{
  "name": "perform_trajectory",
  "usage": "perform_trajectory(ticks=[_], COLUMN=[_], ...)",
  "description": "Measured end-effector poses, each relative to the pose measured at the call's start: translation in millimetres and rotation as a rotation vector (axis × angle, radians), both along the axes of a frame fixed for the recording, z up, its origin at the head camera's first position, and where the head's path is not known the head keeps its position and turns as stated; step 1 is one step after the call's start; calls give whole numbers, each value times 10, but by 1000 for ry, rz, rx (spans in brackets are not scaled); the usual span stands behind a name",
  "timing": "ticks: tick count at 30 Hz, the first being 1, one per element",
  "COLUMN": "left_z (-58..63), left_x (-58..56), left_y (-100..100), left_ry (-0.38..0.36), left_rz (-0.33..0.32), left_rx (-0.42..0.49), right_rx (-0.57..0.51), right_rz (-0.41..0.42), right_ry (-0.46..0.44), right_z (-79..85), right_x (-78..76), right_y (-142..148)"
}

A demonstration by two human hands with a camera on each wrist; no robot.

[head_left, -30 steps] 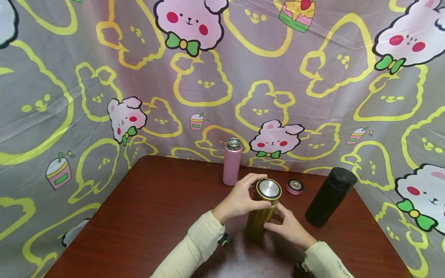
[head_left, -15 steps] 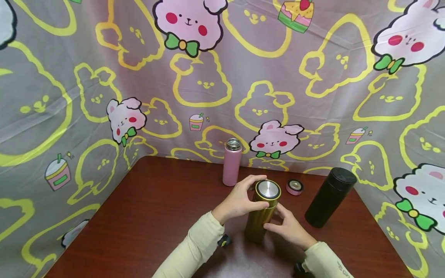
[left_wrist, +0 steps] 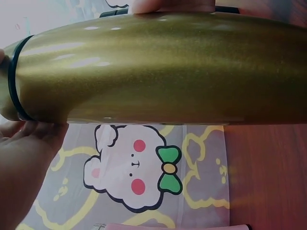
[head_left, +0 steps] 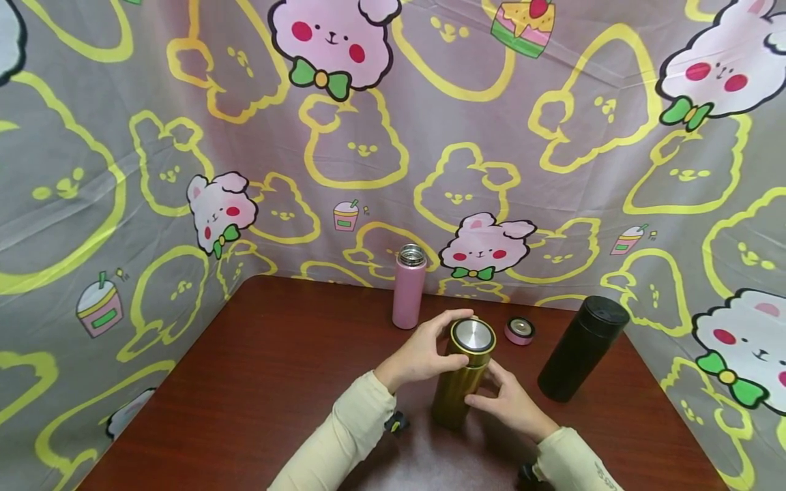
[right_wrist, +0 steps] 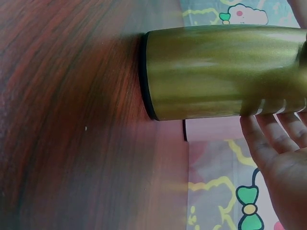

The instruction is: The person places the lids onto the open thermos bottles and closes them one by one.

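The left hand, clamped on the lid, shifts its thumb slightly toward nine o'clock, suggesting twisting, while the right hand clasps the gold bottle, five o'clock from the pink bottle.

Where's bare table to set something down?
Widest: the table left of the pink bottle and left sleeve, out to its left edge. Crowded: right of centre, where the left hand and right hand hold the gold bottle, with the pink lid and black bottle nearby.

Tabletop: loads of room at 9 o'clock
gold bottle plugs the centre, pink bottle blocks 12, black bottle 3
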State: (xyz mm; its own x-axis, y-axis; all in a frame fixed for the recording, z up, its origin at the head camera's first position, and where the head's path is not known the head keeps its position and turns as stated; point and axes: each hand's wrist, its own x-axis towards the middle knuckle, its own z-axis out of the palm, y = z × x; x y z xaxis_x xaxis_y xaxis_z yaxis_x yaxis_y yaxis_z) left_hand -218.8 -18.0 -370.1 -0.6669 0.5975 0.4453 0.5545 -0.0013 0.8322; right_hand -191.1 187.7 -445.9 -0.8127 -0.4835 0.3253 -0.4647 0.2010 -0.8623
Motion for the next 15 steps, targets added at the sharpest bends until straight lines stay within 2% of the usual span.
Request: perform_trajectory(ticks=[5,15], left_z=[134,160], left_x=[90,79], left_y=[-21,-4], left_ry=[-55,-35], left_rz=[-82,-152], left_rx=[57,72], right_rx=[0,16], right_rz=[-4,-17], right_ry=[4,6], right_z=[7,38], right_x=[5,15], right_y=[-5,-11])
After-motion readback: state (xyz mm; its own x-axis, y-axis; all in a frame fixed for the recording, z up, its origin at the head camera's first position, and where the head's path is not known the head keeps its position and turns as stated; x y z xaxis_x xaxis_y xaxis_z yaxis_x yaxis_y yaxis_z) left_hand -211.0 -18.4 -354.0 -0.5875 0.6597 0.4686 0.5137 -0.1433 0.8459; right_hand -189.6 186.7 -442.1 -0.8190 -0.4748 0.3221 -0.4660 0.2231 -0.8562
